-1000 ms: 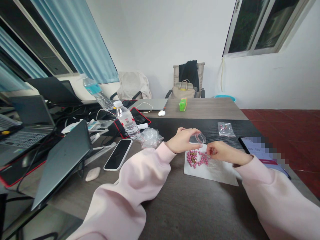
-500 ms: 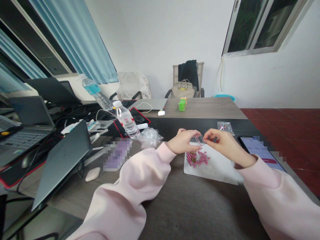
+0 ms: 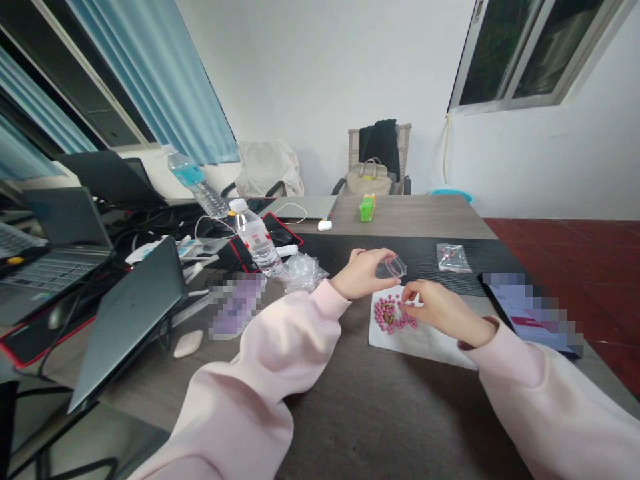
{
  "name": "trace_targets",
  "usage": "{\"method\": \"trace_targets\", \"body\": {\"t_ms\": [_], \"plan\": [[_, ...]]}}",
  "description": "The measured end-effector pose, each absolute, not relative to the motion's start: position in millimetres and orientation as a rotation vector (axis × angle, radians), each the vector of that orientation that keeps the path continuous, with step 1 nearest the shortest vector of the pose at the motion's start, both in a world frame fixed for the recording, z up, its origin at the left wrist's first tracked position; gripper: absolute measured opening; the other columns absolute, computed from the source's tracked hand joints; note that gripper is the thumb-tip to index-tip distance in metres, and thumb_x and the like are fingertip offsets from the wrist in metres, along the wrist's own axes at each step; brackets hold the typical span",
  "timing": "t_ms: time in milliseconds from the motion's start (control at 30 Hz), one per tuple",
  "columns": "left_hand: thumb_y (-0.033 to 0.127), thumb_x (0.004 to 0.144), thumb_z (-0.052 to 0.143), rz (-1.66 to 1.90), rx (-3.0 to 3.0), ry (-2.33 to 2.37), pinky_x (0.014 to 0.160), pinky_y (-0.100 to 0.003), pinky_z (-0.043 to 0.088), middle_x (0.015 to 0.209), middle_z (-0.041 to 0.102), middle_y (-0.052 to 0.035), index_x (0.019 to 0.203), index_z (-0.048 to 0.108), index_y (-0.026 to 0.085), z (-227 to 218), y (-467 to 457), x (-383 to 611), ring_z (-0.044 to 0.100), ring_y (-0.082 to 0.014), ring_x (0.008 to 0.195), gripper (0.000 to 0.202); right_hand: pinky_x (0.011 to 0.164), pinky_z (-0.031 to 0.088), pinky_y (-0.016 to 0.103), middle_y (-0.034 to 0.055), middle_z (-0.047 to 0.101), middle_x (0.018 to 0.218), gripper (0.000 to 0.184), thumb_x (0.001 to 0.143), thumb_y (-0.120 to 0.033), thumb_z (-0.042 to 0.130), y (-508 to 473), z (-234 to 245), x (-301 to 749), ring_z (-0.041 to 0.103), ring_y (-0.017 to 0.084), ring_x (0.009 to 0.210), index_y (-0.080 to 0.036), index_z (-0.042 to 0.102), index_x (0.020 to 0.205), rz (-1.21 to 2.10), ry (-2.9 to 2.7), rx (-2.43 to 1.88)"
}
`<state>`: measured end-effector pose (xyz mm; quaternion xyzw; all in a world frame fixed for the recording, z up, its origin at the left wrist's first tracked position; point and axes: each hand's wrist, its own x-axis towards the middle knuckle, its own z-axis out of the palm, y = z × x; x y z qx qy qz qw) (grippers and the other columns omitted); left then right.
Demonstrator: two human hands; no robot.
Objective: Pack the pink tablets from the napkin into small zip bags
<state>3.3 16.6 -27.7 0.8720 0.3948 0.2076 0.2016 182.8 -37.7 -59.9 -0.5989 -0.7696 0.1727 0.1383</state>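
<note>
The left hand (image 3: 365, 272) grasps a small clear cup (image 3: 395, 267) around its side, tipped so that its mouth faces right, just above the far edge of a sheet of white paper (image 3: 430, 343). The right hand (image 3: 435, 305) reaches in low over that paper with thumb and fingers bent together beside the round pink pills (image 3: 384, 310); whether a pill is pinched there, I cannot make out. The pills lie in a loose cluster on the paper's left part, with several brownish capsules (image 3: 390, 319) among them. Beyond the right hand lies a small clear zip bag (image 3: 454, 258), and to its right a tablet (image 3: 523, 310) sits near the table's right edge, past which red floor tiles (image 3: 525, 237) show. On the left, a crumpled plastic bag (image 3: 303, 272) and a water bottle (image 3: 256, 240) stand close behind the left forearm, hemming in that side, with a phone (image 3: 237, 307), a white mouse (image 3: 189, 343) and a tilted laptop (image 3: 133, 313) nearer. Bare dark tabletop (image 3: 385, 400) stretches between the two sleeves from the paper to the bottom of the view. The right hand and sleeve cover part of the paper, pixelation masks the phone and much of the tablet's screen, and the cup's contents are too indistinct to read.
</note>
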Motion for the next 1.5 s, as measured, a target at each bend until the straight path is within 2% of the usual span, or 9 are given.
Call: {"method": "trace_targets", "body": {"t_ms": [167,467,700,1100,1300,1500], "plan": [[0.037,0.074,0.068,0.599,2.440,1.086,0.101,-0.042,0.031,0.114,0.066,-0.0049,0.114,0.054,0.020,-29,17,3,0.060,-0.0219,0.107,0.046,0.062,0.037,0.027,0.0065,0.065,0.082,0.013,0.076,-0.028,0.057,-37,-78,174,0.061,0.020,0.079,-0.019,0.065,0.073,0.529,-2.393,-1.693],[0.038,0.074,0.067,0.591,2.463,1.063,0.100,-0.040,0.033,0.115,0.066,-0.0049,0.113,0.055,0.021,-30,17,3,0.060,-0.0218,0.107,0.045,0.058,0.035,0.026,0.0043,0.066,0.076,0.010,0.075,-0.024,0.057,-35,-80,174,0.060,0.017,0.072,-0.019,0.063,0.069,0.570,-2.349,-1.690],[0.037,0.074,0.067,0.592,2.459,1.044,0.100,-0.039,0.033,0.115,0.066,-0.0054,0.112,0.055,0.020,-30,17,4,0.060,-0.0218,0.107,0.044,0.057,0.033,0.028,0.0041,0.064,0.076,0.015,0.075,-0.034,0.060,-41,-75,165,0.058,0.018,0.070,-0.020,0.064,0.072,0.594,-2.298,-1.675],[0.036,0.074,0.068,0.563,2.456,1.029,0.099,-0.039,0.032,0.113,0.067,-0.0048,0.112,0.055,0.018,-29,16,4,0.060,-0.0216,0.106,0.044,0.056,0.034,0.029,0.0043,0.067,0.071,0.010,0.074,-0.024,0.059,-41,-78,164,0.059,0.019,0.067,-0.019,0.062,0.066,0.751,-2.239,-1.657],[0.035,0.074,0.069,0.511,2.479,1.003,0.097,-0.037,0.035,0.112,0.067,-0.0054,0.111,0.055,0.019,-28,18,2,0.061,-0.0208,0.106,0.043,0.057,0.036,0.026,0.0022,0.067,0.071,0.017,0.077,-0.034,0.058,-34,-65,177,0.060,0.017,0.065,-0.020,0.066,0.072,0.745,-2.210,-1.699],[0.035,0.073,0.069,0.456,2.487,0.987,0.094,-0.033,0.039,0.110,0.068,-0.0066,0.110,0.056,0.017,-28,20,0,0.062,-0.0200,0.104,0.043,0.060,0.038,0.025,0.0016,0.067,0.072,0.009,0.072,-0.025,0.060,-35,-74,179,0.059,0.017,0.068,-0.019,0.068,0.071,0.880,-2.300,-1.613]]}}
